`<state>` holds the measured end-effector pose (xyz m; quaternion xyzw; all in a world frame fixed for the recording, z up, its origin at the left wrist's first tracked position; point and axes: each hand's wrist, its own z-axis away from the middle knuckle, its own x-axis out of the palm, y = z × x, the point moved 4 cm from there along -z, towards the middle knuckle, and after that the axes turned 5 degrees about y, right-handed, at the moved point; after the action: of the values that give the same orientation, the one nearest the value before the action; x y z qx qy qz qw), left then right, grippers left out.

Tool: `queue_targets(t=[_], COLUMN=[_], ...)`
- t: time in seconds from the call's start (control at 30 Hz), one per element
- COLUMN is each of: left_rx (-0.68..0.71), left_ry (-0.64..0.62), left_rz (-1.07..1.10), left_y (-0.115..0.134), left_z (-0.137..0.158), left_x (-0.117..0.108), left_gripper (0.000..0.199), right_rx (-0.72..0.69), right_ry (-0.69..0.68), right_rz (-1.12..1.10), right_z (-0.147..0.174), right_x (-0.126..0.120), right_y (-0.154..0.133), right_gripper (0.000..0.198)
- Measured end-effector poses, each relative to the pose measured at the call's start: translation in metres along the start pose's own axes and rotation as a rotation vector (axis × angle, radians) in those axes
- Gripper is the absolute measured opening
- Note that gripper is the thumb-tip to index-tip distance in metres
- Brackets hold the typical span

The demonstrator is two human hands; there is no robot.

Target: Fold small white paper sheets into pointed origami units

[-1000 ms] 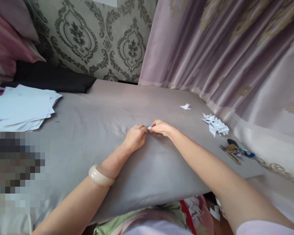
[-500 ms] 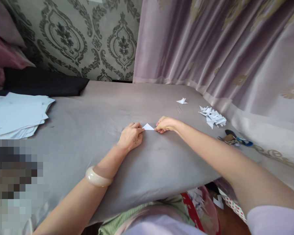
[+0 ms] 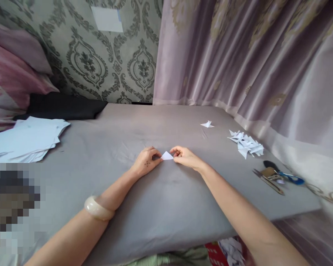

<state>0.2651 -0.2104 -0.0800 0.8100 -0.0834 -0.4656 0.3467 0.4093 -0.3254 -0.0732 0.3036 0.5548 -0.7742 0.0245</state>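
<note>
A small white piece of paper folded into a triangle (image 3: 167, 156) lies on the grey cloth surface, its point facing away from me. My left hand (image 3: 147, 160) pinches its left corner between thumb and fingers. At the right corner my right hand (image 3: 185, 156) holds the paper with the thumb low and the curled fingers above. A pale bangle (image 3: 99, 209) circles my left forearm. Farther back on the right stands a single folded white paper figure (image 3: 207, 124).
Several folded paper pieces (image 3: 246, 144) are heaped at the right, near the curtain (image 3: 205, 55). Closer lie a pencil-like stick (image 3: 269, 182) and a blue-handled tool (image 3: 292, 178). A stack of white paper (image 3: 24, 138) and black cloth (image 3: 66, 106) occupy the left.
My view has tilted up, showing a paper on the wall. My right fingers have lifted and uncurled slightly, while both hands stay at the triangle's corners.
</note>
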Motion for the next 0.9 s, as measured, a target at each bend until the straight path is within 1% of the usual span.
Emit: queue_targets(t=[0.1, 0.2, 0.3, 0.37, 0.43, 0.5, 0.57, 0.67, 0.73, 0.83, 0.9], left_rx=[0.007, 0.026, 0.001, -0.087, -0.26, -0.421, -0.531, -0.622, -0.663, -0.688, -0.676], left_ry=[-0.001, 0.004, 0.051, 0.067, 0.097, 0.093, 0.114, 0.143, 0.165, 0.221, 0.245], left_rz=[0.01, 0.018, 0.135, 0.304, 0.538, 0.743, 0.954, 1.204, 1.295, 1.349, 1.338], left_y=[0.002, 0.008, 0.018, 0.025, 0.029, 0.03, 0.028, 0.022, 0.02, 0.018, 0.017], left_z=[0.001, 0.004, 0.007, 0.008, 0.009, 0.01, 0.012, 0.014, 0.014, 0.014, 0.013], left_x=[0.001, 0.002, -0.004, -0.009, -0.011, -0.01, -0.006, 0.0, 0.001, 0.0, -0.001], left_gripper=[0.004, 0.009, 0.009, 0.009, 0.019, 0.028, 0.029, 0.029, 0.033, 0.036, 0.037], right_rx=[-0.093, -0.163, -0.283, -0.415, -0.538, -0.623, -0.672, -0.714, -0.731, -0.745, -0.756], right_ry=[0.054, 0.14, 0.239, 0.329, 0.411, 0.457, 0.474, 0.478, 0.47, 0.447, 0.426], right_rz=[0.018, 0.028, 0.03, 0.05, 0.091, 0.153, 0.223, 0.313, 0.353, 0.359, 0.308], right_z=[-0.001, 0.002, 0.008, 0.013, 0.019, 0.025, 0.03, 0.035, 0.037, 0.041, 0.044], right_x=[0.004, 0.005, 0.005, 0.005, 0.006, 0.009, 0.012, 0.017, 0.02, 0.024, 0.024], right_y=[0.005, 0.007, 0.005, 0.0, -0.006, -0.012, -0.017, -0.022, -0.024, -0.027, -0.031], right_gripper=[0.027, 0.017, 0.01, 0.014, 0.02, 0.025, 0.03, 0.034, 0.036, 0.039, 0.037])
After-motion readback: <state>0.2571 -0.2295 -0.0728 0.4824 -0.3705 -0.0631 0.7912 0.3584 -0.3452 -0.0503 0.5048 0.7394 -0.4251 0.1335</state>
